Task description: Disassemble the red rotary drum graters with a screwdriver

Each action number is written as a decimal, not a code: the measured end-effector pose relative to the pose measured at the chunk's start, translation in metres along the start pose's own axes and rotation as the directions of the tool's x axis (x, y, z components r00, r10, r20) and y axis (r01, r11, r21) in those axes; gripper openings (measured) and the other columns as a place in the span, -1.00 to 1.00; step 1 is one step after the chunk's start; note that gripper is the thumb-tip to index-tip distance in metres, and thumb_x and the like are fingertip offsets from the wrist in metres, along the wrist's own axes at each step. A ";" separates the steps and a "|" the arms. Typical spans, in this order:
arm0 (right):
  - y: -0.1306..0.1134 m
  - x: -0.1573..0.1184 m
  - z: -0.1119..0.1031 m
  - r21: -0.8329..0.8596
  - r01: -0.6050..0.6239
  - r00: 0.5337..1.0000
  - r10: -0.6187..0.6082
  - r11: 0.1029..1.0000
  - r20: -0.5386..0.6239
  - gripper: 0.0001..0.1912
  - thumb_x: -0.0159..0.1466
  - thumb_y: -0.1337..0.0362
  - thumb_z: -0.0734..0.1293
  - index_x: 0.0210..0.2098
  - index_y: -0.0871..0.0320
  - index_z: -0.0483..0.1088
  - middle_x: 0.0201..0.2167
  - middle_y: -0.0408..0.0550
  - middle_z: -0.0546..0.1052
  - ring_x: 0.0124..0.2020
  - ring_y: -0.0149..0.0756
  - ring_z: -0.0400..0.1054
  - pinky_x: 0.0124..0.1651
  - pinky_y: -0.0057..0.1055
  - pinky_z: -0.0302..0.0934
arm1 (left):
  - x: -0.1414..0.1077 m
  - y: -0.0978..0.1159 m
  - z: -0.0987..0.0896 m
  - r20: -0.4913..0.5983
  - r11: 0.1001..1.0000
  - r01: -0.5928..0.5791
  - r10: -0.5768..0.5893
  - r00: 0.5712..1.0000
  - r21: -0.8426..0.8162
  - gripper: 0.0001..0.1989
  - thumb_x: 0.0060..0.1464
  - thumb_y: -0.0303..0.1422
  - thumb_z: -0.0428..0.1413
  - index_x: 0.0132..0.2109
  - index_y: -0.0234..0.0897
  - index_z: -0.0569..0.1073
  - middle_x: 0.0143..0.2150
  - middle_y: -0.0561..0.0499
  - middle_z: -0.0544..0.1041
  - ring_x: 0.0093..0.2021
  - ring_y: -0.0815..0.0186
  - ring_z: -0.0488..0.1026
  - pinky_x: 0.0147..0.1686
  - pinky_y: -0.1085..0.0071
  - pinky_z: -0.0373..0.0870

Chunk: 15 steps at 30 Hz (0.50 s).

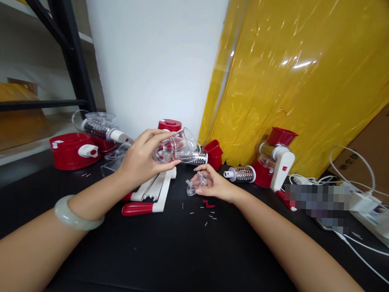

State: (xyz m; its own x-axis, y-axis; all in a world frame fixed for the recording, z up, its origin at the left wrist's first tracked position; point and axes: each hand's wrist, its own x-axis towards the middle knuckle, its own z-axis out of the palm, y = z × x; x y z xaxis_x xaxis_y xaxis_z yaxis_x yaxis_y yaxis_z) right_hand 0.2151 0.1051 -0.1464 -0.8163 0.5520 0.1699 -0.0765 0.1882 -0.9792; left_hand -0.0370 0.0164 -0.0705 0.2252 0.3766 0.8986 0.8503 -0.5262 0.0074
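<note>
My left hand (146,153) is closed round a clear plastic grater housing (184,146), held tilted above the table. To its right and lower, my right hand (215,185) grips a small clear plastic part (193,186) with rounded lobes, close over the black tabletop. The two clear pieces are apart. Below my left hand lie white crank arms with red handles (138,209). Several small screws (212,214) and a little red plastic piece (208,204) are scattered in front of my right hand.
A red grater base (73,152) and a clear housing with a drum stand at left. Another grater drum (243,174) and an assembled red and white rotary grater (273,157) are at right. White cables and a power strip (375,220) lie at far right, near a blurred-out object (320,203).
</note>
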 end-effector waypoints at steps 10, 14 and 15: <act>-0.002 0.002 -0.002 -0.118 0.018 0.987 -0.037 0.993 -0.158 -0.28 -0.01 0.14 0.57 0.00 0.02 0.14 -0.02 -0.05 0.30 -0.02 -0.28 0.36 -0.01 -0.21 0.37 | 0.002 0.001 -0.003 -0.029 1.000 0.002 -0.002 1.000 0.012 -0.40 0.00 -0.23 0.32 0.18 -0.13 0.36 0.05 -0.09 0.45 0.05 0.13 0.44 0.09 0.09 0.43; -0.006 0.001 0.002 -0.213 -0.015 0.980 -0.028 0.977 -0.197 -0.27 0.05 0.12 0.53 0.11 0.02 0.18 -0.03 -0.04 0.27 -0.06 -0.29 0.35 0.00 -0.20 0.37 | 0.003 -0.004 -0.006 -0.106 0.996 0.092 -0.092 0.990 -0.003 -0.38 -0.01 -0.24 0.33 0.18 -0.12 0.34 0.07 -0.10 0.44 0.08 0.07 0.41 -0.02 0.12 0.51; -0.007 0.000 0.003 -0.233 -0.031 0.978 -0.018 0.972 -0.207 -0.26 0.05 0.13 0.53 0.14 0.02 0.17 -0.02 -0.04 0.26 -0.08 -0.30 0.36 -0.02 -0.19 0.39 | 0.003 -0.006 -0.006 -0.138 0.990 0.137 -0.138 0.981 -0.017 -0.38 -0.01 -0.23 0.33 0.19 -0.11 0.33 0.09 -0.11 0.42 0.10 0.05 0.39 -0.07 0.12 0.53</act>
State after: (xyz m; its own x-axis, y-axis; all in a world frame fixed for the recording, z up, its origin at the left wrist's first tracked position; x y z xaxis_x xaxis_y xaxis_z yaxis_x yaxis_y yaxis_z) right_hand 0.2138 0.1014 -0.1403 -0.6783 0.7049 0.2072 0.0845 0.3550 -0.9311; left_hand -0.0447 0.0159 -0.0654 0.0374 0.3367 0.9409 0.8651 -0.4822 0.1382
